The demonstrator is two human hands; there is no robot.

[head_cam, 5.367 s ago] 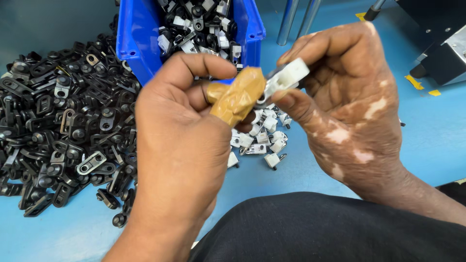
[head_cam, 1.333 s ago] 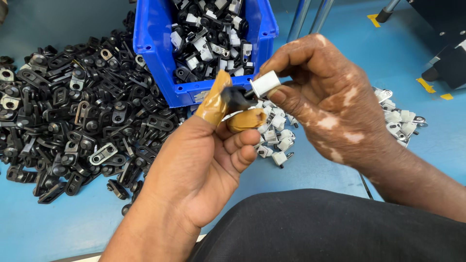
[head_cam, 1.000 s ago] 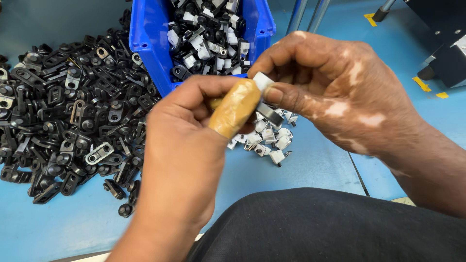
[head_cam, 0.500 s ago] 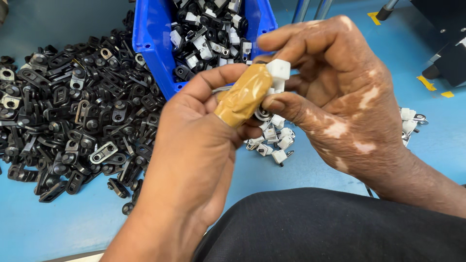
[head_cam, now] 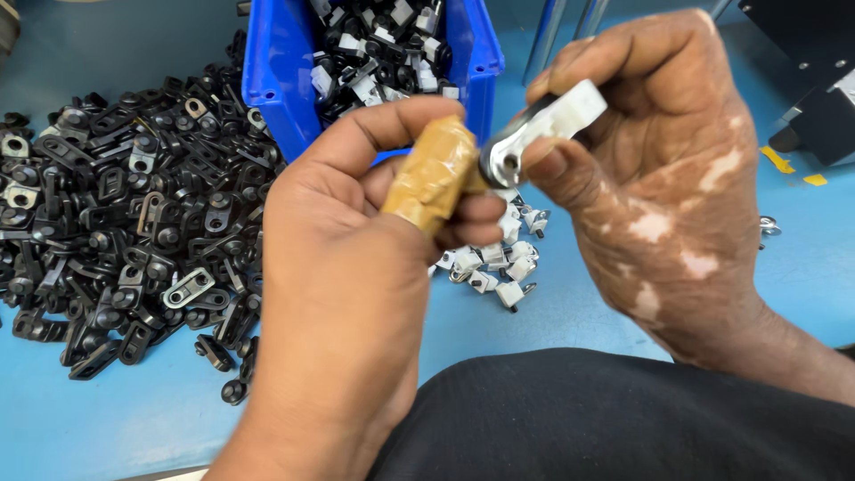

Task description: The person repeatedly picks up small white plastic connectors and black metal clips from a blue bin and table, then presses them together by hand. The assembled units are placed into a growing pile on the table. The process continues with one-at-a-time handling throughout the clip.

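My left hand [head_cam: 347, 294] is closed around something small, its thumb wrapped in tan tape [head_cam: 432, 174]; what lies inside the fingers is hidden. My right hand [head_cam: 659, 178] pinches a small clip [head_cam: 543, 129] with a white plastic end and a shiny metal ring end, held against the taped thumb. Both hands hover above a little heap of similar white-and-metal clips [head_cam: 499, 263] on the blue table [head_cam: 160, 419].
A blue bin [head_cam: 267, 80] holding assembled black-and-white parts stands behind the hands. A big pile of black metal brackets [head_cam: 116, 232] spreads over the left. Black equipment [head_cam: 810, 80] sits at the far right, two metal rods [head_cam: 570, 27] behind. Dark cloth [head_cam: 623, 419] covers my lap.
The hands came together and the white clip was pressed against the taped thumb. The clip now sticks up and right with its metal ring showing.
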